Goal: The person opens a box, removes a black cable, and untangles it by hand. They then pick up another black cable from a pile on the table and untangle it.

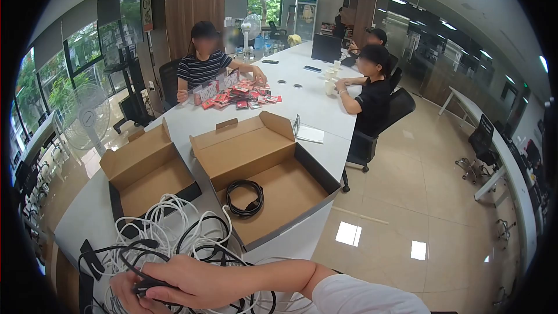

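Note:
My right hand (pixel 195 282) reaches in from the right and is closed on a black cable (pixel 152 285). Beside it at the bottom left, my left hand (pixel 125 292) is partly covered by the right one, its fingers bent round the same dark cable. Under and behind both hands lies a tangled heap of white cables (pixel 165 212) mixed with black ones. A coiled black cable (pixel 244 198) rests inside the larger open cardboard box (pixel 282 189). The smaller open box (pixel 154 177) stands to its left, with white cables against its front edge.
Across the white table (pixel 308 102), a seated person (pixel 203 70) handles a pile of red packets (pixel 241 96). Two more people sit at the right side near white cups (pixel 330 81) and a monitor (pixel 326 48). Papers (pixel 310 134) lie behind the larger box. A fan (pixel 87 117) stands left.

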`<state>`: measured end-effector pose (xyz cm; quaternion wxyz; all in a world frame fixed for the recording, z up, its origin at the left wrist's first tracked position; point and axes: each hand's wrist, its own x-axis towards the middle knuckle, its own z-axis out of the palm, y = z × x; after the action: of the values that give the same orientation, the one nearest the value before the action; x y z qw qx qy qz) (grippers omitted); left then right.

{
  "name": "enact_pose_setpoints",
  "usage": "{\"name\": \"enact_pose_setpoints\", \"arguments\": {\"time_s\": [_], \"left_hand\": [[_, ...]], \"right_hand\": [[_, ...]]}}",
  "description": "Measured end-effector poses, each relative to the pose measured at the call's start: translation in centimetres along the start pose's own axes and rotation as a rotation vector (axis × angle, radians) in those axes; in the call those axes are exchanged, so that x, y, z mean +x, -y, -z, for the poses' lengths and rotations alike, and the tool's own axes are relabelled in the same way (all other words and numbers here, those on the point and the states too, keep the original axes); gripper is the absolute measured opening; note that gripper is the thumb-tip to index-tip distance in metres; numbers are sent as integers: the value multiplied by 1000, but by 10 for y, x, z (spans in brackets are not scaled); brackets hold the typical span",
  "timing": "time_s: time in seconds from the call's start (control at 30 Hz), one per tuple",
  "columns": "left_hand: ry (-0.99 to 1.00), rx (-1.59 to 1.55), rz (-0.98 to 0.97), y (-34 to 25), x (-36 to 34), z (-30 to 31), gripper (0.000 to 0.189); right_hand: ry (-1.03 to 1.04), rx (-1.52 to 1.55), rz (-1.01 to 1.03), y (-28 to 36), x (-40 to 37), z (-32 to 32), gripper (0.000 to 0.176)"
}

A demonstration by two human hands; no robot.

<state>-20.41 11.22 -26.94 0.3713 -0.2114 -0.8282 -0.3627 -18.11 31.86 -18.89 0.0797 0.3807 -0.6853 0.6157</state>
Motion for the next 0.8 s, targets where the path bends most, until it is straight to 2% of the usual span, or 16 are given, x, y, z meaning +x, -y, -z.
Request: {"name": "enact_pose_setpoints", "arguments": {"time_s": [0.07, 0.17, 0.3, 0.43, 0.53, 0.63, 0.73, 0.8], "left_hand": [[-26, 98, -145, 1, 3, 6, 61], [-59, 155, -343, -32, 29, 15, 61], [303, -79, -201, -57, 41, 30, 67], [424, -154, -202, -18, 28, 34, 74], [-105, -121, -396, -56, 47, 9, 42], [-281, -304, -190, -33, 22, 4, 45], [-137, 193, -223, -29, 19, 21, 43], [-59, 188, -136, -43, 22, 25, 41]], "right_hand": [[1, 26, 48, 0, -1, 2, 20], [10, 122, 88, 5, -4, 4, 19], [105, 84, 76, 3, -7, 7, 18], [119, 11, 26, 14, -8, 14, 19], [-20, -47, 54, 7, -8, 8, 19], [40, -50, -46, 8, -4, 10, 20], [-8, -73, -44, 6, -4, 5, 22], [-34, -148, 29, -5, -3, 2, 20]]}}
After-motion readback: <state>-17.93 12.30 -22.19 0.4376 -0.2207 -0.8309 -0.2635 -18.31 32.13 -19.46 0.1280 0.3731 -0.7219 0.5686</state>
